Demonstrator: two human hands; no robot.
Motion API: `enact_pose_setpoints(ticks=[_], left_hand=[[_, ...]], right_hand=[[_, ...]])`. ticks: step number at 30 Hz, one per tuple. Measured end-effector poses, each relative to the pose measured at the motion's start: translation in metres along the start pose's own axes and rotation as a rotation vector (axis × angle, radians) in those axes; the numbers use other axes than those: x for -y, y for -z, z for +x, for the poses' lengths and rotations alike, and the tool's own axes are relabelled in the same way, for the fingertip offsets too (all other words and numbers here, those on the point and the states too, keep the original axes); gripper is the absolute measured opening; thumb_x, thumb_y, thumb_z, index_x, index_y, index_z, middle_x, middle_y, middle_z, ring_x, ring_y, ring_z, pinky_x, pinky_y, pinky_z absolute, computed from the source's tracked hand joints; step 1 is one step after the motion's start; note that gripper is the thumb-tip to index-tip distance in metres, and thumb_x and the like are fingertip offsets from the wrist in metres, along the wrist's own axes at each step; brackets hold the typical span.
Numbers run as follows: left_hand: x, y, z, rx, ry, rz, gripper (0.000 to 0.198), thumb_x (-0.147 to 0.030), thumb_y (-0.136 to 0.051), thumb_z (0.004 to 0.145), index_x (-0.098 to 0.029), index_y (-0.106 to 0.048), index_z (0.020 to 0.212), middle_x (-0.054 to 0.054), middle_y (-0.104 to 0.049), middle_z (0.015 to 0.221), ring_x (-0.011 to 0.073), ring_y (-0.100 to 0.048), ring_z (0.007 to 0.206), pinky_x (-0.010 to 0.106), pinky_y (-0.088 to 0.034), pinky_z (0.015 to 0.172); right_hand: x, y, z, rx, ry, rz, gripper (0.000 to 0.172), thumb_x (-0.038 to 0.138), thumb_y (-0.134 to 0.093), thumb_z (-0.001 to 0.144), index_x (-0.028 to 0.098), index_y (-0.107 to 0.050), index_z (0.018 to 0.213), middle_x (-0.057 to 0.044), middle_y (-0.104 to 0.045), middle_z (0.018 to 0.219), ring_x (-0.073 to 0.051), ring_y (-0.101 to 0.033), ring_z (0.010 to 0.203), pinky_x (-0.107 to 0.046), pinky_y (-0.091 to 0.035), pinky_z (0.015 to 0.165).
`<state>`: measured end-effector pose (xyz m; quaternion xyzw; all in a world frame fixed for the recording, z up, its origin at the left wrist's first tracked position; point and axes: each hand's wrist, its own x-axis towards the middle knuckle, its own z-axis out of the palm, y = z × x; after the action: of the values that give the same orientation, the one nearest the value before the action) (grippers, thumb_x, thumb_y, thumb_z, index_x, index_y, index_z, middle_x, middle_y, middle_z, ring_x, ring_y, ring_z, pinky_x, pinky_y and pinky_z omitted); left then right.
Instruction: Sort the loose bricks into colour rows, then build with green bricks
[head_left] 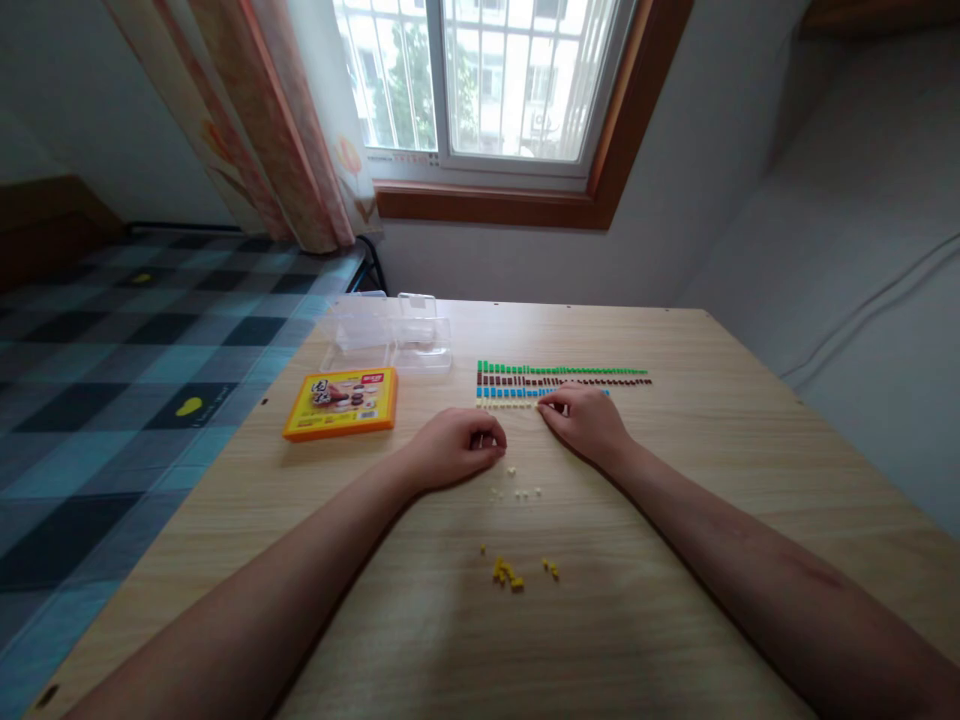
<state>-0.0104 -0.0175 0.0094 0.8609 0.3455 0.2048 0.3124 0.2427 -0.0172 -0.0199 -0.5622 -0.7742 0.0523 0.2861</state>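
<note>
Rows of tiny bricks lie on the wooden table (pixel 675 480): a green row (pixel 562 369), a brown row (pixel 570 380), a blue row (pixel 510 393) and a short cream row (pixel 504 405). My right hand (pixel 585 418) rests at the end of the cream row, fingertips pinched together on something too small to make out. My left hand (pixel 454 450) lies curled on the table just left of it, fingers closed. Loose cream bricks (pixel 517 490) sit below the hands, and a small heap of yellow bricks (pixel 510 574) lies nearer to me.
An orange box (pixel 341 403) lies left of the hands, with a clear plastic case (pixel 390 345) behind it. A bed with a blue checked cover (pixel 112 380) runs along the table's left edge. Curtain and window stand behind.
</note>
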Motion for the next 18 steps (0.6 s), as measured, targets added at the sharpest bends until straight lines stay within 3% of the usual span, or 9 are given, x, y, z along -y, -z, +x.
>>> enact_pose_setpoints(ticks=[14,18], left_hand=[[-0.0020,-0.0013,0.0007,-0.004,-0.014,0.101,0.011,-0.016,-0.064,0.082,-0.018,-0.075,0.081,0.000,-0.067,0.073,0.0124,-0.057,0.068,0.023,-0.041,0.064],[-0.0019,-0.0019,0.0000,-0.005,-0.021,0.097,0.012,-0.017,-0.063,0.082,-0.018,-0.075,0.081,0.000,-0.067,0.072,0.0125,-0.056,0.067,0.023,-0.040,0.064]], right_hand=[[-0.0008,-0.0011,0.0018,0.020,0.007,-0.025,0.017,0.024,-0.065,0.092,0.023,-0.081,0.090,-0.005,-0.078,0.093,-0.021,-0.069,0.087,-0.030,-0.049,0.077],[-0.0016,-0.0006,-0.0002,-0.033,0.034,0.031,0.016,0.023,-0.065,0.091,0.021,-0.081,0.090,-0.006,-0.077,0.089,-0.021,-0.068,0.082,-0.031,-0.050,0.076]])
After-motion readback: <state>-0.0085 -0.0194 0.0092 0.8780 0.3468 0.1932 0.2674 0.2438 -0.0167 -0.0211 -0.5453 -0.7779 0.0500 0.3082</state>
